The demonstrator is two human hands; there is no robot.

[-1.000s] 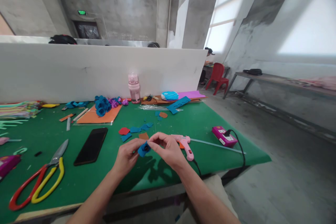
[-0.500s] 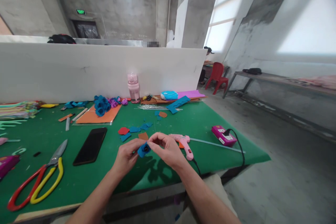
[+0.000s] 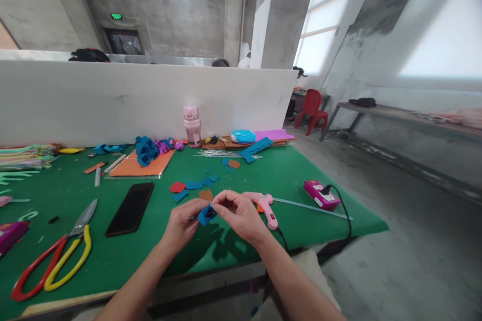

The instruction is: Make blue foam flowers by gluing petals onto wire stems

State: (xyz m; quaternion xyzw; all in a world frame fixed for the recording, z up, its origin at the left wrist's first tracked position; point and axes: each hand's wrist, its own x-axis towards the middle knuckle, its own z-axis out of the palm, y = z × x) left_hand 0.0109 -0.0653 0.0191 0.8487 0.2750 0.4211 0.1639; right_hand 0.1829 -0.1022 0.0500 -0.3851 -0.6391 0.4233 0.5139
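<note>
Between my hands, above the green table, is a small blue felt flower (image 3: 207,214) with a dark centre. My left hand (image 3: 184,221) is closed on its left side. The thumb and fingertips of my right hand (image 3: 238,214) pinch its upper right edge. A pink glue gun (image 3: 265,206) lies just right of my right hand, a clear glue stick (image 3: 309,207) reaching out behind it. Beyond my hands are a brown felt piece (image 3: 206,194), a red piece (image 3: 177,187) and several blue pieces (image 3: 194,185).
Red-and-yellow-handled scissors (image 3: 62,251) and a black phone (image 3: 130,209) lie on the left. Finished-looking blue flowers (image 3: 146,150) rest on orange sheets (image 3: 141,167). A pink bottle (image 3: 192,126) stands by the white partition (image 3: 150,100). A purple power strip (image 3: 321,194) with a black cord sits right.
Both hands stay almost in place, still gripping the blue flower, which has turned very slightly. The things on the table have not moved.
</note>
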